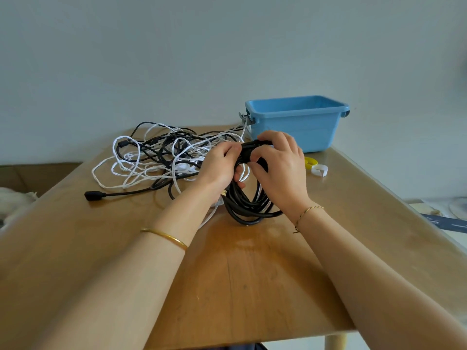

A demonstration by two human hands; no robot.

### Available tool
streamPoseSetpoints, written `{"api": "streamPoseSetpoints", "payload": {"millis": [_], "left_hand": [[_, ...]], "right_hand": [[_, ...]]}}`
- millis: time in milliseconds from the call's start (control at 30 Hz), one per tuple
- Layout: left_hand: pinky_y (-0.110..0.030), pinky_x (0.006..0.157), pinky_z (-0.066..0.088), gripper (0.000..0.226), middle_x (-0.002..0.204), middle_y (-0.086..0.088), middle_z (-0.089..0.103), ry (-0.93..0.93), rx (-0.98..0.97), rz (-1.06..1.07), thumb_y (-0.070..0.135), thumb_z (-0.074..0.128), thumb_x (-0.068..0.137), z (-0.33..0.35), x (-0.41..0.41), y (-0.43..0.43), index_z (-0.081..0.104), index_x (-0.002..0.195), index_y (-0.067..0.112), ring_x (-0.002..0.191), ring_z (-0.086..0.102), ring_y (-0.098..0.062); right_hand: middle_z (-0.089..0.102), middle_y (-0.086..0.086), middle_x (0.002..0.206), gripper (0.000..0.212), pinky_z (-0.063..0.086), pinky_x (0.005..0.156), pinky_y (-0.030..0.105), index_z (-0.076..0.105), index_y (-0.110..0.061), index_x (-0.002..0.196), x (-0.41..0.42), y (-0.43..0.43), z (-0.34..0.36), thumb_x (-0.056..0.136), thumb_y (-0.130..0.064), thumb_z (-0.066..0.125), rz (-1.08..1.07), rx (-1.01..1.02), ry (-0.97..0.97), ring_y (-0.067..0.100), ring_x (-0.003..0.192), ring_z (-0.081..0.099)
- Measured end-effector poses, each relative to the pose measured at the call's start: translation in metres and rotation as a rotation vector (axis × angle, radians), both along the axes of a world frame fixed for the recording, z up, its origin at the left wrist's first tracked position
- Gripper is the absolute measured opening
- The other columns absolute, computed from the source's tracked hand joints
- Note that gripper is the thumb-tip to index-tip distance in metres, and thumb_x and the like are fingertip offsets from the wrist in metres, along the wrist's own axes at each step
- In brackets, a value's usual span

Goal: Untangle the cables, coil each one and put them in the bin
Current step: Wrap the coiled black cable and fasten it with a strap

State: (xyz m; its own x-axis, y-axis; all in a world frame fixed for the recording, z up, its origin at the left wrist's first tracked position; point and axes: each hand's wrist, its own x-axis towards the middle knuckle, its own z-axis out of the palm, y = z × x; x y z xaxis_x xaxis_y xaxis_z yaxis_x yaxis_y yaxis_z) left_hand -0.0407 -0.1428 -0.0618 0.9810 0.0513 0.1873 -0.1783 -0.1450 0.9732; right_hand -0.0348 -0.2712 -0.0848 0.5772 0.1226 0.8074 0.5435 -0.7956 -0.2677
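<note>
Black cable coil (pixel 249 205) upright on table (pixel 252 274); fingers of both hands curled round its top.

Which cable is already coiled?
The black cable gripped by the left hand and right hand; the white cable and another black cable lie tangled on the table.

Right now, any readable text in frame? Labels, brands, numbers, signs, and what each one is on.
None readable.
blue bin: plain walls, no label showing.
black cable coil: no print visible on the jacket.
yellow strap and white strap beside the bin: no markings legible.
black plug at the table's left: too small to tell any marking.
</note>
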Motion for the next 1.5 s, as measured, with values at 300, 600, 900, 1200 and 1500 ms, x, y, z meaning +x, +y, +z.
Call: {"api": "streamPoseSetpoints", "payload": {"millis": [300, 600, 900, 1200, 1500], "left_hand": [[-0.024, 0.043, 0.047, 0.026, 0.064, -0.006, 0.05, 0.035, 0.033, 0.07, 0.023, 0.035, 0.103, 0.0, 0.003, 0.016, 0.057, 0.094, 0.014, 0.051, 0.051, -0.019], [-0.029, 0.05, 0.052, 0.022, 0.068, -0.006, 0.051, 0.062, -0.152, 0.086, 0.029, 0.041, 0.103, 0.004, 0.002, 0.022, 0.056, 0.111, 0.015, 0.045, 0.047, -0.013], [-0.028, 0.049, 0.046, 0.019, 0.064, -0.006, 0.051, 0.022, -0.109, -0.041, 0.027, 0.041, 0.103, 0.01, -0.008, 0.019, 0.058, 0.106, 0.019, 0.044, 0.05, -0.017], [-0.033, 0.057, 0.044, 0.02, 0.064, -0.008, 0.051, 0.051, -0.225, -0.125, 0.027, 0.043, 0.102, 0.007, -0.009, 0.015, 0.06, 0.099, 0.016, 0.047, 0.046, -0.017], [-0.033, 0.055, 0.058, 0.026, 0.084, -0.014, 0.068, 0.181, -0.281, -0.129, 0.023, 0.044, 0.101, 0.019, -0.01, 0.016, 0.063, 0.109, 0.008, 0.065, 0.066, -0.025]], "right_hand": [[0.066, 0.006, 0.088, 0.016, 0.05, 0.073, 0.041, 0.046, -0.023, 0.078, -0.026, -0.01, 0.034, 0.084, -0.01, 0.053, 0.31, 0.582, 0.184, 0.021, 0.086, 0.062], [0.056, 0.004, 0.075, 0.017, 0.038, 0.054, 0.026, 0.049, -0.017, 0.067, 0.0, -0.045, 0.007, 0.08, -0.007, 0.053, -0.294, -0.21, 0.801, 0.026, 0.07, 0.055], [0.067, 0.018, 0.085, 0.043, 0.054, 0.08, 0.043, 0.066, -0.004, 0.09, -0.016, -0.031, 0.038, 0.088, -0.046, 0.056, 0.258, 0.527, 0.65, 0.029, 0.076, 0.064], [0.068, 0.021, 0.088, 0.019, 0.058, 0.077, 0.047, 0.059, 0.007, 0.106, -0.013, -0.008, 0.025, 0.09, -0.002, 0.059, 0.614, 0.906, 1.108, 0.029, 0.072, 0.07], [0.047, 0.001, 0.046, 0.012, 0.052, 0.051, 0.036, 0.053, -0.007, 0.099, -0.011, -0.007, 0.023, 0.089, -0.009, 0.061, 0.378, 0.689, 0.768, 0.021, 0.042, 0.047]]}}
